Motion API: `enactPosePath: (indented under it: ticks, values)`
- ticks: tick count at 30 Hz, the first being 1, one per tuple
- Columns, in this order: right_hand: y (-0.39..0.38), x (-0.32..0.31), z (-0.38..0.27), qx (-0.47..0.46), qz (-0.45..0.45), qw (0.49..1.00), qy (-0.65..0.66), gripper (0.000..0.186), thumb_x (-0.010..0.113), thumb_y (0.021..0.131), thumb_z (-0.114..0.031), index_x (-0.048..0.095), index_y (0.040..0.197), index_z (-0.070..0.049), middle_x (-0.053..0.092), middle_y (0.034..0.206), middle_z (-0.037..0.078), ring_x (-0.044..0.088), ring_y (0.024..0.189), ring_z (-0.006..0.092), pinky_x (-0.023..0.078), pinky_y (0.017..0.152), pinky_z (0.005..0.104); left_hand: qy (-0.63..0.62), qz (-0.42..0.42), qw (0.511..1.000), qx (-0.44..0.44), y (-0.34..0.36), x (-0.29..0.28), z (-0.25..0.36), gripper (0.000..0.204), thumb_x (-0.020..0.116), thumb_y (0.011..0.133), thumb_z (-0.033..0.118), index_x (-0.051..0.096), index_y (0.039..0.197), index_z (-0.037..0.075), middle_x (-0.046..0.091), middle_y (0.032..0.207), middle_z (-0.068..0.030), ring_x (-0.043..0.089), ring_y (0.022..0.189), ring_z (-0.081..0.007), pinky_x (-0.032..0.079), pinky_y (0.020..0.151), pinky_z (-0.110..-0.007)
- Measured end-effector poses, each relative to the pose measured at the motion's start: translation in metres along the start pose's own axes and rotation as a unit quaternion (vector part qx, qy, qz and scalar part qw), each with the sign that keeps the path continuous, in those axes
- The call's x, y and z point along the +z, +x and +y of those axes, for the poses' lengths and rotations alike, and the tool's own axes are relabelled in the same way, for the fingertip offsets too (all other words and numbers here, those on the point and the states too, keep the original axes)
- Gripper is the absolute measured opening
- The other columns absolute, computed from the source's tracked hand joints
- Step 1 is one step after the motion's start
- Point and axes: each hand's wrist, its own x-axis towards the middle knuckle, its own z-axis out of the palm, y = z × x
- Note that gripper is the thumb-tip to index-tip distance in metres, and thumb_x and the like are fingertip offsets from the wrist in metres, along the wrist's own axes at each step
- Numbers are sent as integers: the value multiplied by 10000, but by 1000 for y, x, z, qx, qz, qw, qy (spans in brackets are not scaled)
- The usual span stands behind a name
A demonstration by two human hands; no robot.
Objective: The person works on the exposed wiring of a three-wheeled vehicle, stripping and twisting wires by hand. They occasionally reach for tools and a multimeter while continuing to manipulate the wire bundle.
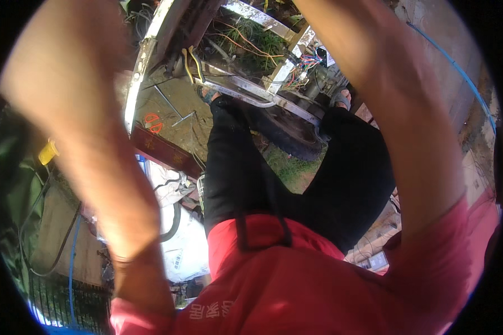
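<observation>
Both my arms reach up past the upper edge. My left forearm (89,128) is blurred by motion and fills the upper left; the hand beyond it lies outside the picture. On the right my right forearm (397,106) rises toward the top, and that hand is cut off too. What either hand holds or touches cannot be seen. Below and between the arms is a worn white metal frame (285,70), with a pair of yellow-handled pliers (189,66) resting against it. A bundle of coloured wires (309,60) hangs at the frame's right side.
My sandalled feet stand by the frame, with a black tyre (296,134) between my legs. Left lie a T-handled wrench (175,106), red-handled scissors (153,124), a dark red box (165,149) and a white sack (187,251). A blue hose (458,67) curves along the right.
</observation>
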Motion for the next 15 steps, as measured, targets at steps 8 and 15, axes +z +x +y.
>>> enactPosePath:
  ticks: [8,15]
  values:
    - [-265,-189,225,188,-184,964,33,432,641,1033,-358,644,1291,-11,707,1080,62,625,899,117,495,793,265,7,-70,849,-523,-376,89,-108,241,699,989,144,721,1167,-17,766,976,-95,704,866,-143,564,828,-302]
    - [-399,-229,182,10,-347,928,-138,308,702,914,-331,712,1051,-55,727,1026,170,708,992,362,564,862,457,-4,-166,794,-585,-389,151,-109,199,677,972,158,732,1047,-18,742,893,-77,706,784,-141,561,743,-297]
